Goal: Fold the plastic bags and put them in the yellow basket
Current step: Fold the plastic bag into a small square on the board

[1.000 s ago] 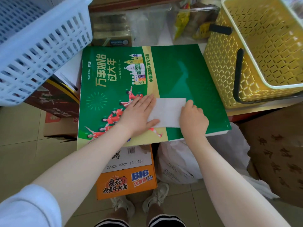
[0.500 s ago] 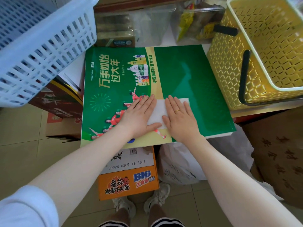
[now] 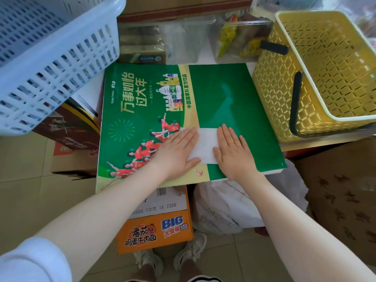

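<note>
Left hand point(image 3: 179, 151) and right hand point(image 3: 234, 151) flat, fingers straight, pressing folded plastic bag point(image 3: 205, 145) between them; lifting either likely lets slick plastic spring open.

Both hands, left point(image 3: 177, 151) and right point(image 3: 234, 151), lie flat, fingers straight.

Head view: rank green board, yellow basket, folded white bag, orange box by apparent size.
1. green board
2. yellow basket, partly cropped
3. orange box, partly hidden under the board
4. folded white bag, ends under both hands
</note>
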Motion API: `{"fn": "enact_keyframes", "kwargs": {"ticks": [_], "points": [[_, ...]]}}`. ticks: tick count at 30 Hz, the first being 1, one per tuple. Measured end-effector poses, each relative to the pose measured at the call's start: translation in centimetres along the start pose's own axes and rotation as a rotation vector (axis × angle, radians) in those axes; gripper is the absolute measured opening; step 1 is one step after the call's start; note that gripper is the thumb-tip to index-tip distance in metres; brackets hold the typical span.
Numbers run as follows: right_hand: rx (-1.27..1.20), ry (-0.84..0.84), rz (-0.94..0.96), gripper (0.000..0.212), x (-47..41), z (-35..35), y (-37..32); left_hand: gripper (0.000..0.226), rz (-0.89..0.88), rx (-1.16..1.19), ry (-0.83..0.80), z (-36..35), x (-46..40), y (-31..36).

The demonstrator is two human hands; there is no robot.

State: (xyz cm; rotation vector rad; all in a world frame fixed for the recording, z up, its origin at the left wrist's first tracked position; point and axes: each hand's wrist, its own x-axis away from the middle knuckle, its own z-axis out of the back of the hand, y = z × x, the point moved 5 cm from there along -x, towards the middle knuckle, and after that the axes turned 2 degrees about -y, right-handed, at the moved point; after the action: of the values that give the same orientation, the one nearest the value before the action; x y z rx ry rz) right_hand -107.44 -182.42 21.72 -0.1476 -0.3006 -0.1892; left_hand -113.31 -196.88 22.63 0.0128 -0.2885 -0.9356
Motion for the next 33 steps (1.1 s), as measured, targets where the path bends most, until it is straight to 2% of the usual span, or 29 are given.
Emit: {"fn": "enact_keyframes", "kwargs": {"ticks": [3, 8, 12, 17, 21, 25, 28, 30, 33], "points": [[0.008, -0.055, -0.027, 0.057, 0.3, 0.4, 0.8, 0.082, 0.053, 0.000, -0.022, -0.4, 1.2, -1.7], [0.042, -0.001, -0.009, 0.057, -0.8, 3.0, -0.3, 0.090, 0.085, 0.015, -0.001, -0.6, 1.7, -2.2], [-0.126, 0.040, -0.072, 0.060, -2.8, 4.5, -1.1, 0.090, 0.080, 0.018, 0.022, -0.6, 1.6, -2.2], [-0.041, -0.138, -0.159, 0.065, -4.2, 4.7, -1.2, 0.090, 0.097, 0.011, 0.033, -0.9, 1.7, -2.1], [-0.067, -0.275, -0.240, 0.046, -3.2, 4.7, -1.3, 0.091, 0.115, 0.025, 0.024, -1.0, 1.9, -2.2], [-0.283, -0.153, -0.230, 0.029, -1.3, 4.2, -1.5, 0.086, 0.162, 0.027, 0.016, -0.8, 2.2, -2.0], [-0.613, -0.117, -0.257, 0.027, 1.3, 4.3, -1.5, 0.070, 0.212, 0.124, 0.015, 1.1, 2.7, -1.1], [-0.805, -0.049, -0.273, 0.020, 3.1, 6.2, -1.1, 0.060, 0.227, 0.230, 0.089, 4.2, 2.8, -0.3], [-0.946, 0.135, -0.228, 0.018, 5.3, 11.8, 1.4, 0.053, 0.253, 0.397, 0.292, 9.8, 2.3, 0.7]]}}
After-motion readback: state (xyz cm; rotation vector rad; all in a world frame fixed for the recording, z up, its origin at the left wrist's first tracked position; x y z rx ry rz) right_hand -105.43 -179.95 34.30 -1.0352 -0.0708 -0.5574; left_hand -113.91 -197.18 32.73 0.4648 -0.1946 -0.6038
